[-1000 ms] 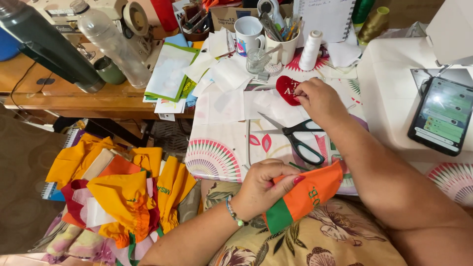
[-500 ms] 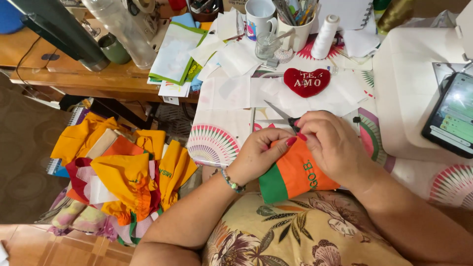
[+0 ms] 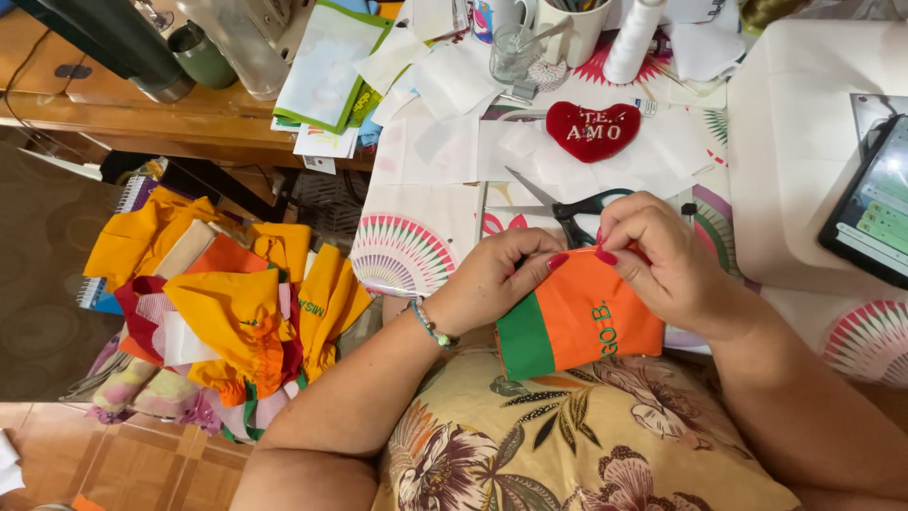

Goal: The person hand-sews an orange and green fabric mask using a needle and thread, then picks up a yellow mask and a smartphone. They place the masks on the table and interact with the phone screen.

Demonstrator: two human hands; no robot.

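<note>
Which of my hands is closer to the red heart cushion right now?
Right. Your right hand is just below the red heart cushion, by the scissors; your left hand is lower and further left on the orange pouch.

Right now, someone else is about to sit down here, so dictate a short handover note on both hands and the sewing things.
Left hand: pinching the upper left edge of the orange and green fabric piece.
Right hand: fingertips gripping the same piece at its top right edge.
The piece is held over the floral cushion at the table's near edge.
Scissors lie just beyond the hands; the red heart pincushion lies farther back.
Done: cannot tell from this view.
Left: a pile of orange and yellow fabric pieces lies on the floor to the left.
</note>
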